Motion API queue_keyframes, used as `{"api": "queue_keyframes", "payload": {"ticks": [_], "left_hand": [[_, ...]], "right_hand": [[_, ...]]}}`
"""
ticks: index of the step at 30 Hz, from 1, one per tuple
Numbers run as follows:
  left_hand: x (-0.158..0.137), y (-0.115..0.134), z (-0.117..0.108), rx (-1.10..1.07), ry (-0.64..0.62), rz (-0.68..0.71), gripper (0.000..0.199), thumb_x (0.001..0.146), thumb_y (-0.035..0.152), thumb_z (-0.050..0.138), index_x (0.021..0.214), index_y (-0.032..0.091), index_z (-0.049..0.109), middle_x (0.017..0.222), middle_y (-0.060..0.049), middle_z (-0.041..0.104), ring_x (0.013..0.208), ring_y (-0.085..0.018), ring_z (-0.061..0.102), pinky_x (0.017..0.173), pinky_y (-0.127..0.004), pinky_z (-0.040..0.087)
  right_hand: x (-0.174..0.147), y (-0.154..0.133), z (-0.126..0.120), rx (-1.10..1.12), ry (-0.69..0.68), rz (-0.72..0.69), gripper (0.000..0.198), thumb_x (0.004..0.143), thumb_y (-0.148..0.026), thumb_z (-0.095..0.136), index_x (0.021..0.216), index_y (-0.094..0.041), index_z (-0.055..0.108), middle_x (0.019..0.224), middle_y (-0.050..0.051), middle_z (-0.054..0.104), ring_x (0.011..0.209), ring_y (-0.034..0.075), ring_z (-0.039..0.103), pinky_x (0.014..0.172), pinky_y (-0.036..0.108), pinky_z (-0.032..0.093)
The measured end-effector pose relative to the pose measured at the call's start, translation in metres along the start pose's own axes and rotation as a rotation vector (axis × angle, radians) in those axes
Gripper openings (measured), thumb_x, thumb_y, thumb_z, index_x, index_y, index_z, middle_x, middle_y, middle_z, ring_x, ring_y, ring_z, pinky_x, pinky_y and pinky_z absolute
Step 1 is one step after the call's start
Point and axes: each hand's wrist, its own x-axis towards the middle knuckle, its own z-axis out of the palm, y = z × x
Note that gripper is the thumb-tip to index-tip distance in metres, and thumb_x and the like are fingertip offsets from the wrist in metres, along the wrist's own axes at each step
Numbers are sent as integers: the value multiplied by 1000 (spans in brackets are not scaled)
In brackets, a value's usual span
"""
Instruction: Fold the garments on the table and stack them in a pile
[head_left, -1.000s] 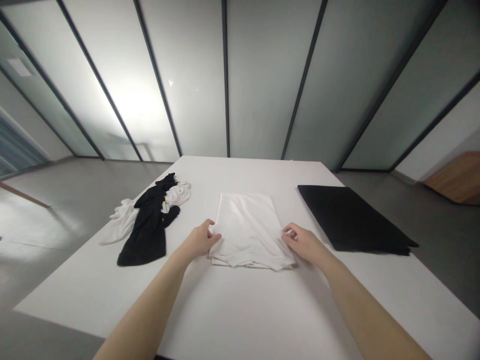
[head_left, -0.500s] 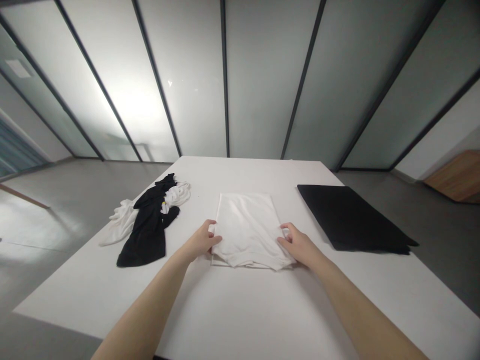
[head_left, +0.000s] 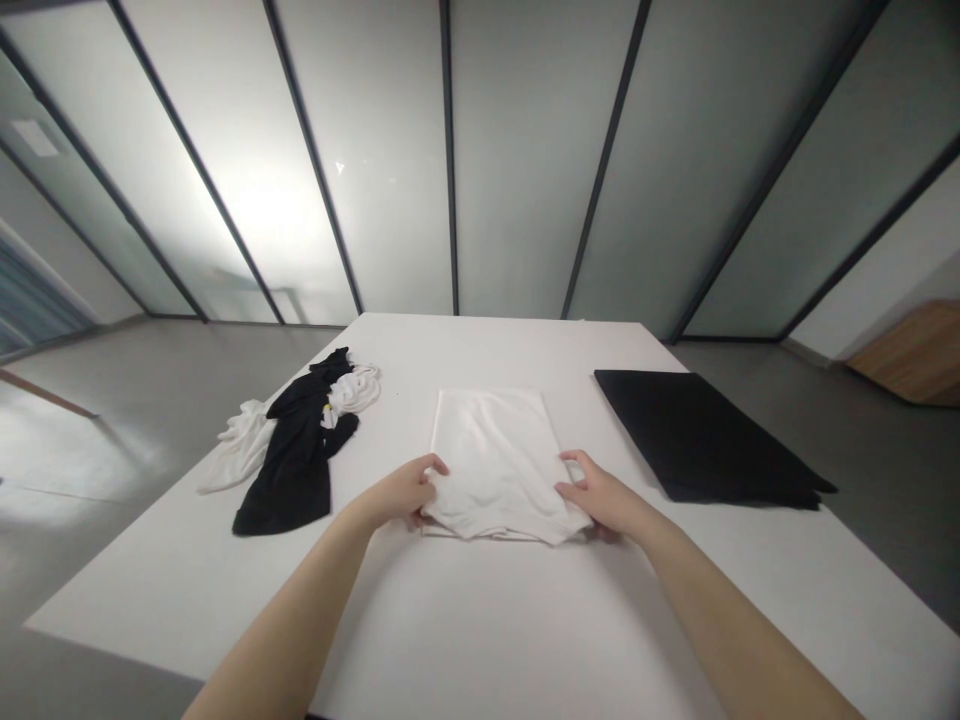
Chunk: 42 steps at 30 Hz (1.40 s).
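Note:
A white shirt (head_left: 491, 450), folded into a rough rectangle, lies on the white table in front of me. Its near edge is uneven, with layers showing beneath. My left hand (head_left: 405, 490) grips the near left side, the index finger resting on top of the cloth. At the opposite side, my right hand (head_left: 596, 497) holds the near right edge, thumb on the fabric and the lower fingers partly hidden under it.
To the left on the table (head_left: 480, 620) lie a crumpled black garment (head_left: 292, 460) and white garments (head_left: 244, 445) beside it. Flat black sheets or folded boards (head_left: 705, 435) rest at the right. Frosted glass panels (head_left: 517, 150) stand behind the table.
My left hand has shifted slightly nearer to me, and its index finger now lies over the shirt's left edge. My right hand and the shirt have barely moved.

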Motion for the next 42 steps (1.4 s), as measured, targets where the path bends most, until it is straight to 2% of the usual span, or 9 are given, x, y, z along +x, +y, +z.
{"api": "queue_keyframes", "payload": {"ticks": [5, 12, 16, 20, 25, 29, 34, 38, 42], "left_hand": [[-15, 6, -6, 377, 97, 69, 46, 83, 35, 67, 128, 26, 65, 59, 5, 64, 45, -17, 56, 54, -26, 44], [5, 11, 11, 650, 500, 331, 25, 98, 26, 52, 106, 24, 76, 101, -11, 76, 104, -29, 68, 97, -40, 49], [14, -2, 30, 699, 361, 514, 38, 101, 27, 54, 137, 26, 68, 153, -12, 58, 148, -31, 45, 124, -48, 31], [5, -9, 33, 742, 209, 508, 53, 104, 45, 55, 154, 29, 53, 170, -13, 38, 160, -38, 25, 128, -61, 17], [-3, 1, 33, 810, 202, 653, 60, 95, 58, 67, 146, 27, 59, 167, -14, 41, 160, -38, 24, 129, -62, 12], [-7, 11, 43, 814, 109, 753, 65, 85, 59, 79, 138, 27, 60, 157, -13, 50, 149, -37, 40, 123, -55, 33], [-11, 20, 48, 842, 86, 765, 21, 89, 37, 77, 102, 23, 68, 109, -7, 64, 108, -27, 60, 99, -41, 48], [-13, 26, 46, 855, 33, 831, 8, 92, 23, 66, 84, 21, 65, 89, -4, 64, 92, -22, 59, 91, -36, 46], [-10, 27, 42, 793, -24, 847, 27, 96, 21, 57, 70, 21, 58, 75, -2, 61, 78, -19, 57, 83, -33, 46]], "right_hand": [[-7, -6, -11, -301, 120, -105, 54, 85, -41, 75, 134, -23, 60, 69, 0, 68, 66, 24, 66, 64, 30, 39], [6, -9, 11, -399, 365, -402, 29, 98, -35, 57, 120, -25, 71, 104, 9, 76, 101, 27, 68, 92, 38, 49], [8, -6, 34, -401, 168, -643, 43, 98, -38, 60, 138, -26, 68, 152, 10, 60, 144, 33, 48, 122, 50, 34], [2, -8, 36, -411, 77, -638, 47, 97, -40, 65, 143, -28, 67, 160, 9, 53, 150, 36, 42, 125, 53, 30], [-3, -20, 31, -417, 139, -692, 27, 103, -36, 58, 108, -21, 79, 119, 13, 73, 111, 29, 66, 104, 46, 50], [-7, -23, 37, -441, 73, -805, 38, 103, -42, 61, 134, -22, 70, 141, 13, 65, 131, 30, 57, 115, 48, 43], [-16, -24, 38, -492, -84, -801, 43, 87, -43, 81, 126, -25, 73, 154, 11, 55, 142, 33, 47, 119, 49, 39], [-19, -32, 36, -451, -57, -861, 7, 96, -25, 68, 97, -23, 75, 119, 9, 70, 115, 25, 60, 104, 41, 46], [-18, -38, 37, -487, -46, -943, 24, 103, -26, 58, 80, -21, 67, 83, 3, 67, 83, 20, 60, 86, 37, 45]]}}
